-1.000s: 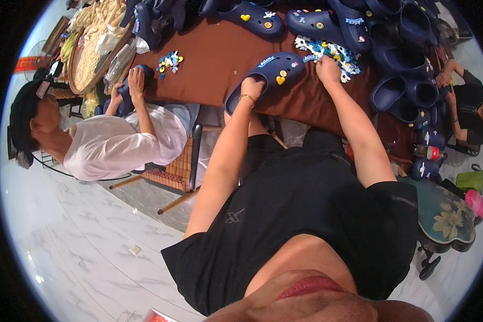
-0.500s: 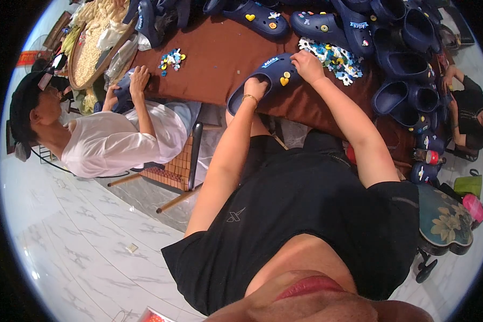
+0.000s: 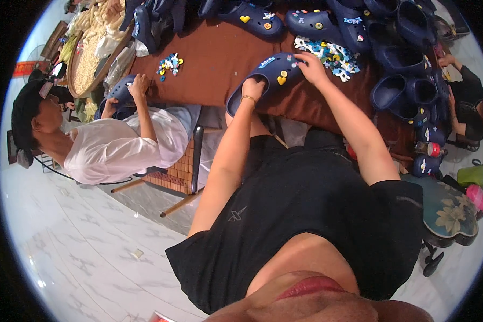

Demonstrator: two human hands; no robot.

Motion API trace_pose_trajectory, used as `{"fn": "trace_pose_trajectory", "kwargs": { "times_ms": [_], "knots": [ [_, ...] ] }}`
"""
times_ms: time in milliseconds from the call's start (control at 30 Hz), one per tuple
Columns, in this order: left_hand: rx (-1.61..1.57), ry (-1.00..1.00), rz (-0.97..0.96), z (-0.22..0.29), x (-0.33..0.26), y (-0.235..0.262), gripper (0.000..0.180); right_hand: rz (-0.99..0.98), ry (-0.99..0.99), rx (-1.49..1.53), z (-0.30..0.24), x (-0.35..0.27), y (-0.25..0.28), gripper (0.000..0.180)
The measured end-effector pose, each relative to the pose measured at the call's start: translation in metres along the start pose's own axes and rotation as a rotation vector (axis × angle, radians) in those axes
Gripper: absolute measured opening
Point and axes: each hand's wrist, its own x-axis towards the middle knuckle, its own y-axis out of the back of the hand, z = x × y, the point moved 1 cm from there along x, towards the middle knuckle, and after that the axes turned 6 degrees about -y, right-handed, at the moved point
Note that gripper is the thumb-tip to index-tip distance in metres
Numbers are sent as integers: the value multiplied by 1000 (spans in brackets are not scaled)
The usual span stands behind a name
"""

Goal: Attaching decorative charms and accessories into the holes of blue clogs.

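A dark blue clog [image 3: 271, 70] with a yellow heart charm lies at the near edge of the brown table [image 3: 214, 59]. My left hand [image 3: 253, 88] grips its heel end, fingers inside the opening. At the toe end my right hand [image 3: 310, 67] rests its fingertips on the upper, by the small charms. Just beyond that hand lies a heap of colourful shoe charms [image 3: 333, 53].
Several more dark blue clogs [image 3: 402, 48] crowd the table's far and right sides. A person in a white shirt [image 3: 118, 145] sits to my left holding another clog [image 3: 121, 88], near a small pile of charms [image 3: 170, 63]. Another person [image 3: 467, 91] sits at right. A wooden chair [image 3: 172, 172] stands between us.
The view has shifted slightly. My right hand has drawn back from the charm heap onto the clog's toe end; my left hand keeps its grip on the heel.
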Motion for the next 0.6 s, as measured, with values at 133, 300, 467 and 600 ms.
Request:
{"fn": "trace_pose_trajectory", "kwargs": {
  "times_ms": [133, 300, 467, 600],
  "knots": [
    [-52, -64, 74, -11, 0, -7, 31, 222, -372, 349, -2, -57, 10, 22],
    [-221, 75, -52, 9, -11, -10, 34, -231, -370, 490, -30, -113, 1, 30],
    [-787, 80, -2, 97, -39, -27, 42, -363, -382, 474, -85, -133, 26, 70],
    [-740, -255, -230, 160, -63, -31, 41, 35, -413, 688, -63, -133, 21, 60]
  ]
}}
